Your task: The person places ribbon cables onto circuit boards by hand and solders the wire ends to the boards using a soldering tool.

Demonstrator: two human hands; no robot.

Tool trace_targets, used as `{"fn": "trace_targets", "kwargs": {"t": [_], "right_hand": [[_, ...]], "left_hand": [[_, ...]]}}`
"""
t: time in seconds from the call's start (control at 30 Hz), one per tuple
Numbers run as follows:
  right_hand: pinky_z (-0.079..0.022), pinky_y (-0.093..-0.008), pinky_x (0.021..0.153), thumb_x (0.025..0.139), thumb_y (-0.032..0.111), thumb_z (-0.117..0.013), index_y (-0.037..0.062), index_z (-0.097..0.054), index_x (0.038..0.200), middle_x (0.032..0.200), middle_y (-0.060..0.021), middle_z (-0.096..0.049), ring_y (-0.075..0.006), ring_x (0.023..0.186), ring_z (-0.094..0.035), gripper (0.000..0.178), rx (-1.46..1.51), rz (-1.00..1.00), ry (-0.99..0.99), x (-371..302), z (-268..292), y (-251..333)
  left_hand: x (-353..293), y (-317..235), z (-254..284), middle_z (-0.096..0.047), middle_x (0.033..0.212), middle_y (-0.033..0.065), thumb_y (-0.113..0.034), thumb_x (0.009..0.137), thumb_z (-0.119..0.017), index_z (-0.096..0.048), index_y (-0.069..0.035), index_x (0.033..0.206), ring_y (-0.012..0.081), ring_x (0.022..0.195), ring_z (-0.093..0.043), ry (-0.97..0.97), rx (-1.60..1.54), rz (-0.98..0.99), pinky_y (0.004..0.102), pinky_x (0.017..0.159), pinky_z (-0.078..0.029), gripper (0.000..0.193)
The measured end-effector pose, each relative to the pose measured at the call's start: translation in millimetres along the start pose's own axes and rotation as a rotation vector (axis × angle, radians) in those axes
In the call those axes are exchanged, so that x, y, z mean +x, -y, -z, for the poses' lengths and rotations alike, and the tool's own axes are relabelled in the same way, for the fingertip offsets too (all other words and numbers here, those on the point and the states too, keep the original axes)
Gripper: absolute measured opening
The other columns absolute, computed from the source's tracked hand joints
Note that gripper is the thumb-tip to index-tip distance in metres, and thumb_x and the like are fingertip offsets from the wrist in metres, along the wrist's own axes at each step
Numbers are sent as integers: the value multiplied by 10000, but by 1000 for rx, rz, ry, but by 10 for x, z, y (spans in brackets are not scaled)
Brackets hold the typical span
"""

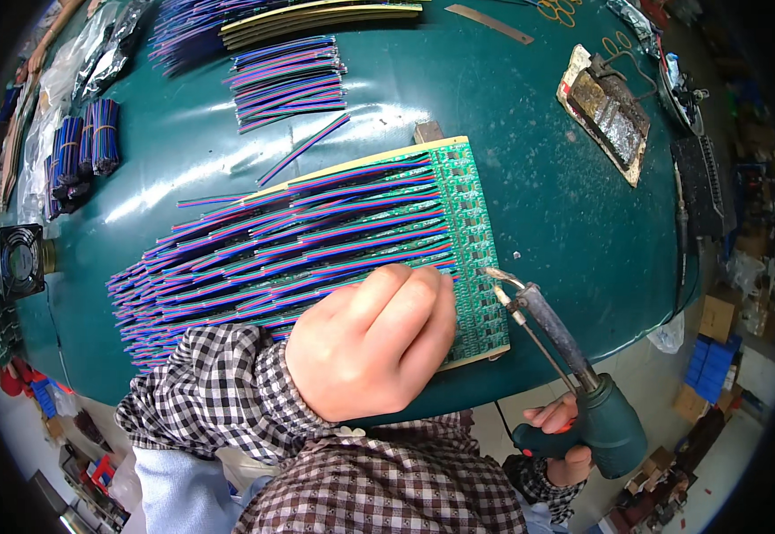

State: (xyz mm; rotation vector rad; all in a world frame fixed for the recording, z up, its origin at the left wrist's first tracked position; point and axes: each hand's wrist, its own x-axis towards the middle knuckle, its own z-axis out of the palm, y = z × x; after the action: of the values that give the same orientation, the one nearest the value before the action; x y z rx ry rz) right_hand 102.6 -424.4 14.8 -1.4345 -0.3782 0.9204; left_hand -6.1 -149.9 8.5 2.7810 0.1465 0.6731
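A green circuit board panel [460, 191] lies on the table, with rows of multicoloured ribbon wires [316, 227] running leftward from it. My left hand [374, 343] rests over the wires beside the panel. Its fingers are closed in a pinch on a ribbon wire [443, 270], whose end shows at the fingertips; the rest is hidden under the hand. With my right hand [561, 432] I grip the dark green handle of a soldering gun [610, 423]. The gun's tip, with a thin feed tube alongside it, points at the panel's right edge, close to the solder pads.
Loose ribbon wires [288, 80] and a large stack of wired boards [316, 22] lie farther back. Bundled wires [85, 147] and a small fan [22, 258] are at left. At right stand a dirty solder tray [608, 116] and a black box [706, 187]. A metal blade [490, 24] lies at the back.
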Motion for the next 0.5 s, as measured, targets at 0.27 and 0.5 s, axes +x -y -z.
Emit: {"fn": "trace_targets", "kwargs": {"t": [0.27,0.5], "right_hand": [[-511,-463,866,727,524,-715,-74,-407,1198,840,-92,-580,-260,858,-600,821,-96,-19,13,23,-54,0],[-506,-463,870,725,503,-728,-59,-398,1222,850,-93,-585,-251,850,-597,819,-118,-30,13,52,-87,29]], "left_hand": [[-14,15,-18,-576,856,137,-43,555,-636,-635,82,907,225,689,-586,-17,-18,-12,285,579,-507,373],[-13,11,3,-581,862,140,-46,557,-635,-633,81,911,224,696,-584,14,-38,0,286,598,-514,376]]}}
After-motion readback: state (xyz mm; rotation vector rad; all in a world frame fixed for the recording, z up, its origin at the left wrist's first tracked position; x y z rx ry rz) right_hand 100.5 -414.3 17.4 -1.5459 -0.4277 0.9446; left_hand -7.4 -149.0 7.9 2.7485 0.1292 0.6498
